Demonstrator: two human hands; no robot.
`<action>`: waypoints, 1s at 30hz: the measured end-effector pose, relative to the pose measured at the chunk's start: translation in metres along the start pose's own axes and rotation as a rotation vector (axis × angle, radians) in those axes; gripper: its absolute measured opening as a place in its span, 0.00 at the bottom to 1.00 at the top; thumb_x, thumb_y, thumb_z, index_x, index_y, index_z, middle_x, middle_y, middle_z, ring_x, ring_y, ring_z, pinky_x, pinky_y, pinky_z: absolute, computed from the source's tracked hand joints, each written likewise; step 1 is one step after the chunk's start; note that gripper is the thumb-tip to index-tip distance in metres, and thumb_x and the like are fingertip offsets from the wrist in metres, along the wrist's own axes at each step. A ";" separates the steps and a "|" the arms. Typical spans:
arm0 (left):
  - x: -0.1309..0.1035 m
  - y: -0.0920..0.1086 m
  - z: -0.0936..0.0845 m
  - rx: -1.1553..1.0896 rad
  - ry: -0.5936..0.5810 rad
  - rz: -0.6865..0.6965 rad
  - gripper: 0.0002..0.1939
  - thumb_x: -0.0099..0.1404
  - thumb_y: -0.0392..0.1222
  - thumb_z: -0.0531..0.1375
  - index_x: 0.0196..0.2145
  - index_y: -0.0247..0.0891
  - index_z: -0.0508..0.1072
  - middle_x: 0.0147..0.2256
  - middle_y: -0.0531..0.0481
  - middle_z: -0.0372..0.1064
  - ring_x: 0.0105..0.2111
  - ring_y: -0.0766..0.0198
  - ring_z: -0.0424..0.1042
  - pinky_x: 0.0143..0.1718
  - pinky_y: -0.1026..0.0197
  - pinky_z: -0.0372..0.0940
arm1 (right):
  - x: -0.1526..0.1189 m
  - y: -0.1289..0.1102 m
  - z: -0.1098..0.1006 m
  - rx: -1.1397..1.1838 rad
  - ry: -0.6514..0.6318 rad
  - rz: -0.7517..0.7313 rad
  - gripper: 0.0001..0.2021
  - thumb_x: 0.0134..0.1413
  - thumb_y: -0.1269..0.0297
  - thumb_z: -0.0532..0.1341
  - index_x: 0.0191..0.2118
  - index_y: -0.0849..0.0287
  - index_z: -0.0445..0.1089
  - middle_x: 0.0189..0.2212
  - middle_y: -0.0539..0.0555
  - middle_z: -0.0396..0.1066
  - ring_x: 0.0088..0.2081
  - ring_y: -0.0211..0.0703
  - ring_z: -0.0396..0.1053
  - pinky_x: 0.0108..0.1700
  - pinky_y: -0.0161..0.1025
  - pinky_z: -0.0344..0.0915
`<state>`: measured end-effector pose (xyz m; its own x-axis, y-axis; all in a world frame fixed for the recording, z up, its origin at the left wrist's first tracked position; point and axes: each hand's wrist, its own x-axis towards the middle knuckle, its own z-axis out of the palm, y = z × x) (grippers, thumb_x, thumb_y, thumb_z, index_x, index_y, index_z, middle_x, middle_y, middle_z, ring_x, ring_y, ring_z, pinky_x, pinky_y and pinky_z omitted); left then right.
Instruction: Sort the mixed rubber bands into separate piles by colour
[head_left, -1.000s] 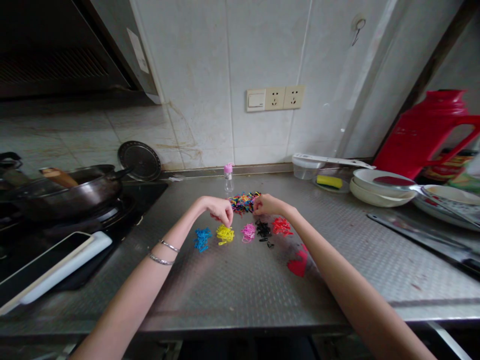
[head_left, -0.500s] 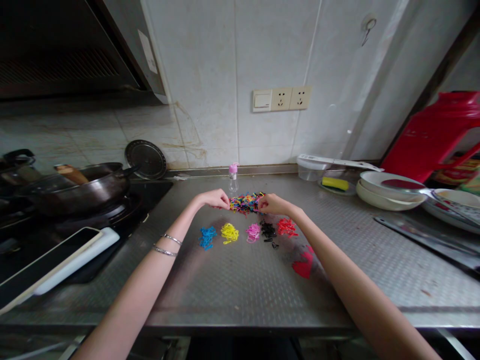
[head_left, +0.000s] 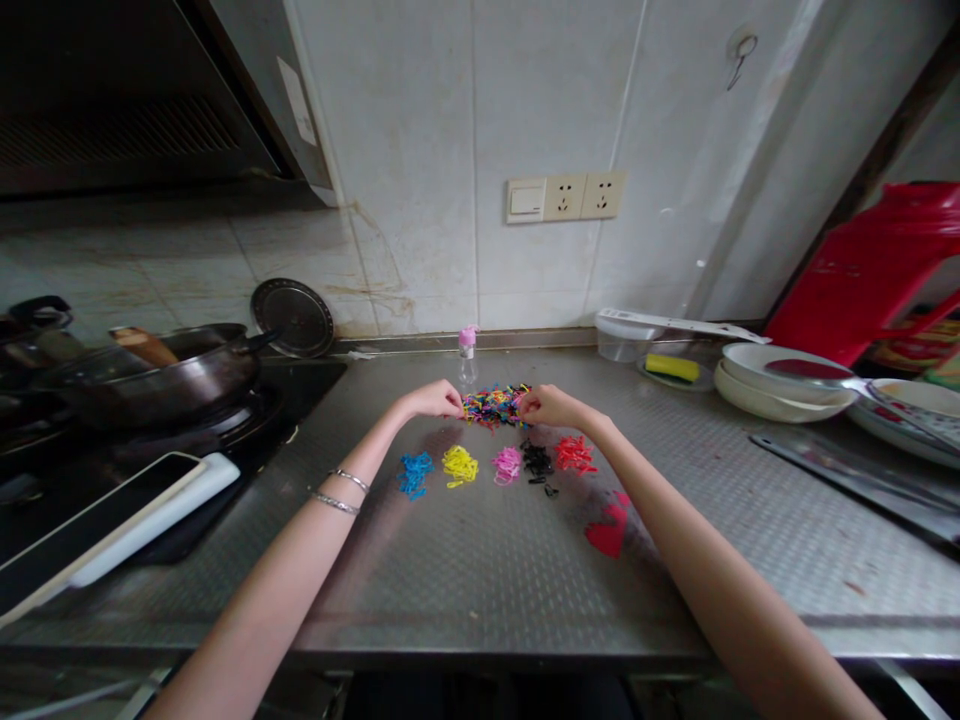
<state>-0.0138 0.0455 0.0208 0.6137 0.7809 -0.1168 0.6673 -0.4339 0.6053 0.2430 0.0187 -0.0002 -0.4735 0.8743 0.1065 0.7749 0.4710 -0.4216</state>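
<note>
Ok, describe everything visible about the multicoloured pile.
The multicoloured pile is a low jumble of small, rubbery-looking pieces, red, yellow, blue and black among them. It lies on the metal counter, in front of the pink-topped bottle. The left hand is at its left edge, the right hand at its right; whether either grips a piece is unclear.

Got the left hand [head_left: 437,399] at one end of a jumbled band pile [head_left: 493,406], right hand [head_left: 549,407] at the other; blues [head_left: 415,474], yellows [head_left: 460,466], pinks [head_left: 506,464], blacks [head_left: 537,461], reds [head_left: 574,455] sit heaped closer.
</note>
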 end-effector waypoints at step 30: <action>0.012 -0.012 0.016 0.009 0.055 0.035 0.11 0.47 0.40 0.59 0.27 0.31 0.74 0.22 0.51 0.68 0.20 0.70 0.61 0.23 0.68 0.54 | -0.006 -0.007 -0.013 0.353 -0.171 -0.025 0.12 0.40 0.64 0.55 0.30 0.64 0.71 0.19 0.48 0.63 0.19 0.29 0.56 0.18 0.26 0.53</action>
<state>-0.0078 0.0526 -0.0002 0.6125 0.7887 -0.0522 0.6499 -0.4649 0.6013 0.2459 0.0111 0.0141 -0.5763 0.8170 -0.0182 0.5846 0.3966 -0.7078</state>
